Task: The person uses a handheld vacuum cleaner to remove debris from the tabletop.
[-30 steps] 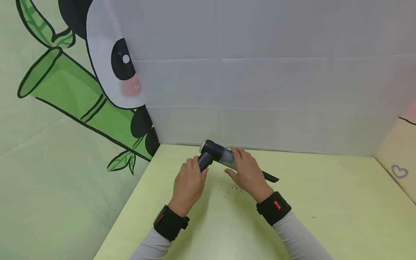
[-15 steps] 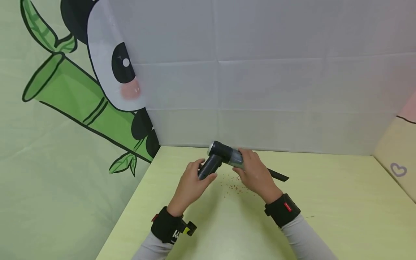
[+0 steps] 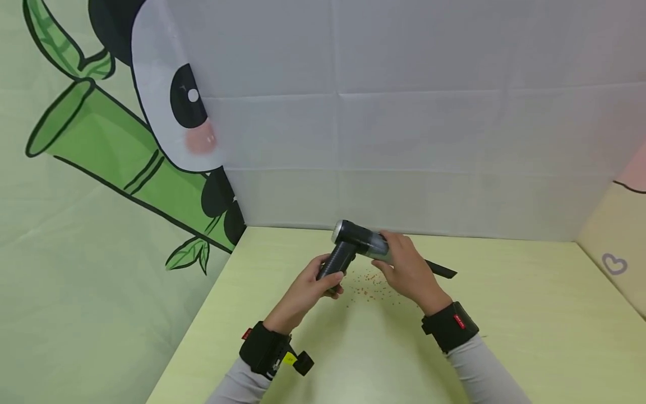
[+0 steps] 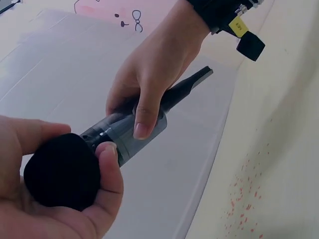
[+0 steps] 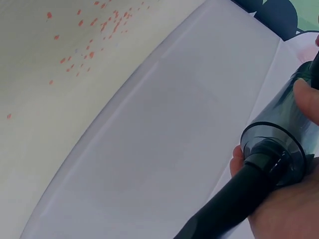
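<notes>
A black handheld vacuum cleaner (image 3: 355, 233) is held up in the air above the table, its handle angled down toward my left hand. My left hand (image 3: 303, 292) grips that handle; in the left wrist view thumb and fingers curl round its dark round end (image 4: 62, 172). My right hand (image 3: 411, 274) wraps round the see-through dust cup (image 5: 284, 112). From the cup's end a slim black crevice nozzle (image 3: 442, 269) points right, past my right hand. Under the vacuum, small reddish crumbs (image 3: 367, 290) lie scattered on the table.
The pale yellow-green table (image 3: 530, 297) meets a light grey cloth wall (image 3: 429, 140) at its back edge. At left stands a green cloth printed with a panda and bamboo (image 3: 116, 146). Another printed panel (image 3: 615, 235) borders the right side.
Both hands and the vacuum have shifted right. My left hand loosened its fingers on the handle, turned, and now grips it with the thumb on top. The right hand keeps its hold.
</notes>
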Action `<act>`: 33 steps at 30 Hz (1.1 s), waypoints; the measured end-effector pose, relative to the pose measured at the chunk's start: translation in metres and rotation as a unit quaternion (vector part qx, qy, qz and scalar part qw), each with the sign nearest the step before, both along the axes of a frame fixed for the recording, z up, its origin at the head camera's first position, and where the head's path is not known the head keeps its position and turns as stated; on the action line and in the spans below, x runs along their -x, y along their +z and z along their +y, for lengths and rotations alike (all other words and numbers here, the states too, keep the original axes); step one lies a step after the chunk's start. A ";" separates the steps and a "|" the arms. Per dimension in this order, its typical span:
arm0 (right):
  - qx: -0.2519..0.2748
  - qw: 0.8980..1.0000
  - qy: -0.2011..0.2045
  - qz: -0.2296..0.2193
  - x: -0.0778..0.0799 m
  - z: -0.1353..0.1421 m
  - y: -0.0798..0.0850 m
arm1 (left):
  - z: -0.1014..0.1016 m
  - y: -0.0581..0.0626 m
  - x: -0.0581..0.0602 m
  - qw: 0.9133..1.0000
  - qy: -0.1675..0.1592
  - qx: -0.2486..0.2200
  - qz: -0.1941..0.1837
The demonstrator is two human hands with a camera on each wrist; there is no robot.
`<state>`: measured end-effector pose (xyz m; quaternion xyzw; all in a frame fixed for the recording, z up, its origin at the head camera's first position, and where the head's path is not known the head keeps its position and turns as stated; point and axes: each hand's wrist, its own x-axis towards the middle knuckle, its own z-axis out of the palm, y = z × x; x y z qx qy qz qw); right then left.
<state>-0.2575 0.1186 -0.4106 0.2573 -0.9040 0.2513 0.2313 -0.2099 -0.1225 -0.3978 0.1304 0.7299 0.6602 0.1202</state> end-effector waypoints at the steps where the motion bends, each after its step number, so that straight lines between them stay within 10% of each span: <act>1: -0.002 1.000 -0.001 -0.002 0.001 0.001 0.000 | 0.002 0.000 0.000 1.000 0.002 -0.006 0.001; 6: 0.000 0.999 -0.032 0.032 -0.002 0.005 0.003 | 0.015 0.003 0.000 0.999 0.034 -0.018 0.020; 11: 0.100 0.994 -0.034 0.021 -0.025 -0.004 0.015 | 0.036 0.012 -0.003 0.976 0.104 0.089 0.169; 14: 0.203 0.971 0.021 -0.128 -0.044 -0.011 0.029 | 0.047 0.017 -0.010 0.921 0.157 0.193 0.299; 18: 0.314 0.898 0.069 -0.300 -0.061 -0.015 0.047 | 0.066 0.023 -0.022 0.816 0.201 0.312 0.443; 25: 0.464 0.803 0.076 -0.367 -0.074 -0.006 0.051 | 0.100 0.017 -0.035 0.647 0.218 0.424 0.594; 29: 0.584 0.701 0.109 -0.395 -0.079 0.009 0.042 | 0.116 0.007 -0.042 0.591 0.183 0.448 0.645; 33: 0.653 0.611 0.127 -0.429 -0.088 0.032 0.032 | 0.130 -0.007 -0.051 0.567 0.114 0.451 0.680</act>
